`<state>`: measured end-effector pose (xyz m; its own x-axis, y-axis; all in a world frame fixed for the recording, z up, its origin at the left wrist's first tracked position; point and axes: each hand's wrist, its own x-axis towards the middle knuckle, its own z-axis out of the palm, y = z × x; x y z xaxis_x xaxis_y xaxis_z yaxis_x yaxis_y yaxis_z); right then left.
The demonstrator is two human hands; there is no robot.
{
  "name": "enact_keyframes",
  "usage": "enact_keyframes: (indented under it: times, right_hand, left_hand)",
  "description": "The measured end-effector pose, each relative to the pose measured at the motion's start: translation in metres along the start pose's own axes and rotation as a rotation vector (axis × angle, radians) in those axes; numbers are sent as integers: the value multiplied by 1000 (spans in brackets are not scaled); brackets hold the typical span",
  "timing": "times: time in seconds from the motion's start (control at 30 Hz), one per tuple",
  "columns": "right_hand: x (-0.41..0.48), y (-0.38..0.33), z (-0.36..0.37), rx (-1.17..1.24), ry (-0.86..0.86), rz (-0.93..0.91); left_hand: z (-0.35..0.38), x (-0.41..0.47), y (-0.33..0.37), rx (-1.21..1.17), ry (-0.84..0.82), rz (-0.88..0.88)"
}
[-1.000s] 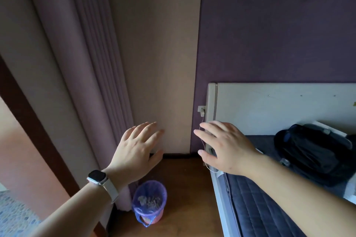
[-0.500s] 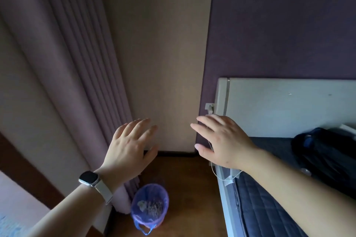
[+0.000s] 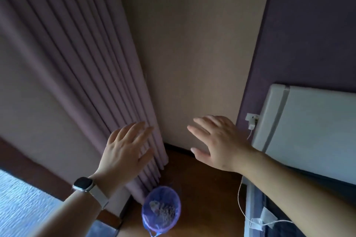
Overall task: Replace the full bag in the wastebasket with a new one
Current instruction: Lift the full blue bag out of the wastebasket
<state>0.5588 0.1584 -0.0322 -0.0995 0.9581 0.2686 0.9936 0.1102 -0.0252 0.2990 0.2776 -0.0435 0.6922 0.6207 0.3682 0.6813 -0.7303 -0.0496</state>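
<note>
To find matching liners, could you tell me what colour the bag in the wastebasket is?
Translucent purple-blue bag, seen best in the head view.

Thin translucent purple plastic bag (image 3: 161,210), faintly glossy; pleated mauve cloth curtain (image 3: 82,75), matt; brown wooden floor (image 3: 208,194), polished sheen.

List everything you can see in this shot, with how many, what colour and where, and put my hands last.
wastebasket: one, lined with a purple bag, on the floor at bottom centre, rubbish inside
curtain: one, mauve, pleated, hanging at left down to the floor
headboard: one, white, at right against the purple wall
charger: one, white, plugged into the wall socket beside the headboard
cable: one, white, hanging from the charger down to the bed edge
watch: one, dark face, pale strap, on the left wrist
left hand: open, empty, above the wastebasket
right hand: open, empty, near the headboard
</note>
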Motion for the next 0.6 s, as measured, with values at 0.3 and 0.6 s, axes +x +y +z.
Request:
enact_keyframes:
  times: [0.3, 0.6]
  right_hand:
    - [83, 12, 38, 97, -46, -222]
    - [150, -39, 88, 135, -119, -353]
  left_hand:
    - [8, -5, -31, 47, -18, -253]
    - [54, -51, -98, 42, -67, -438]
